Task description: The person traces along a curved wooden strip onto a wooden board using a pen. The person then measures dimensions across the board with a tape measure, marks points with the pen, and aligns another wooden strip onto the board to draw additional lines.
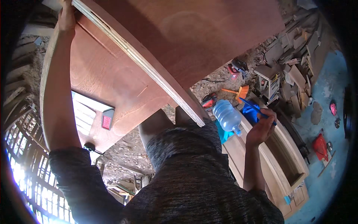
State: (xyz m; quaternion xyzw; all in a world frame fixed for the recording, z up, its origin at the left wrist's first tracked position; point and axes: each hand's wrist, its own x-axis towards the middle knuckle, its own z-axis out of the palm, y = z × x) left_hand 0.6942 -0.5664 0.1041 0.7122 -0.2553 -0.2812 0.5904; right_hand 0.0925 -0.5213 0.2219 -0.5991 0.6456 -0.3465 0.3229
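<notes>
Two hands. Left hand (67, 18) at far end of plywood panel (149, 71); fingertips hidden, can't tell grip. Right hand (261, 128) pinches blue pen (250, 105). Panel edge runs upper-left to lower-right, near end left of pen, apart.

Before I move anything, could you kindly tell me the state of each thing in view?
Plywood strip, laid across the reddish sheet, near end overhanging
Left hand, at the strip's far end, grip unclear
Right hand, closed on a blue pen
Plastic bottle, on its side
Orange broom, lying down
</notes>
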